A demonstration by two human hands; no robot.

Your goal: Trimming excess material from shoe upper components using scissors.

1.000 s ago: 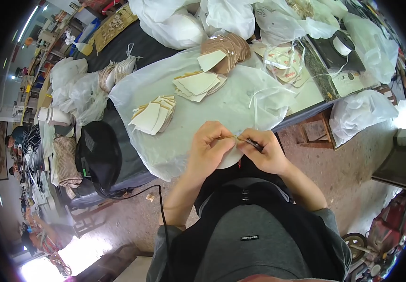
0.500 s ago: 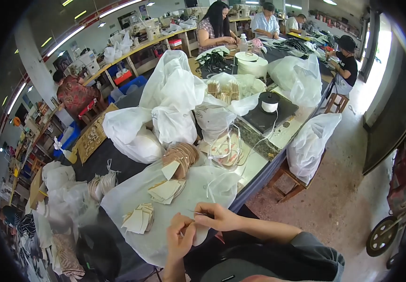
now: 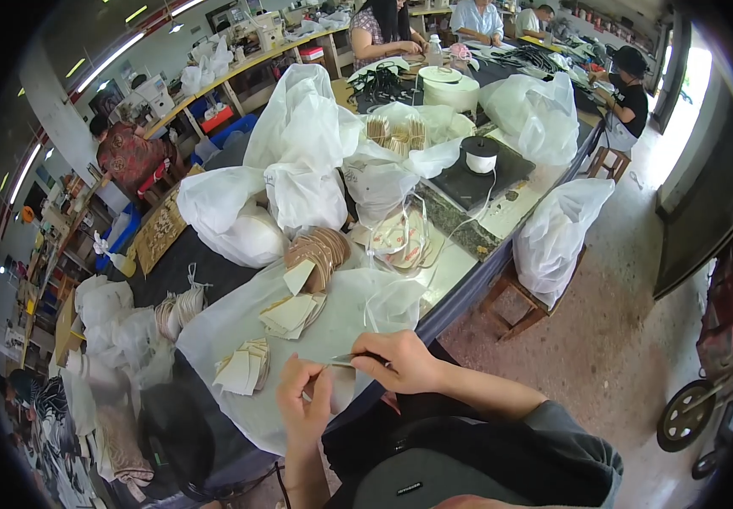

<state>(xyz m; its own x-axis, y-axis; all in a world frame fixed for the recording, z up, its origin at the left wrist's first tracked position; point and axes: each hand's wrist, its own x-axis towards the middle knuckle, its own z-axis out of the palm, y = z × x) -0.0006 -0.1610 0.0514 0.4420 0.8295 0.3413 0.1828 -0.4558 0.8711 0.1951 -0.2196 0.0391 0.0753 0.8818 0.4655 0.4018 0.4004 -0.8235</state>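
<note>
Since half a second ago both hands have shifted a little toward the right of the view and sit slightly higher in it, while the bags and stacks on the worktop (image 3: 468,254) lie as they did. Now the right hand (image 3: 404,363) has its fingers closed around a thin metal tool (image 3: 342,359), which points left toward the left hand (image 3: 303,405). Those left fingers are pinched shut on a small pale piece (image 3: 308,394), too small to tell its kind. Both hands hover over the near edge of a white plastic sheet (image 3: 332,318) spread on the worktop.

On that sheet lie two fanned stacks of cream cut pieces, one near and left (image 3: 243,369), one further in (image 3: 292,314). Beyond them a bundle of tan pieces (image 3: 320,250) stands on edge. Further off, an open white bag (image 3: 400,182) holds more tan pieces. Closed white bags (image 3: 303,144) crowd the middle; their contents are hidden. One full white bag (image 3: 557,233) hangs at the right edge. A spool of white tape (image 3: 479,154) sits on a dark mat. At the far end, other people sit working.
</note>
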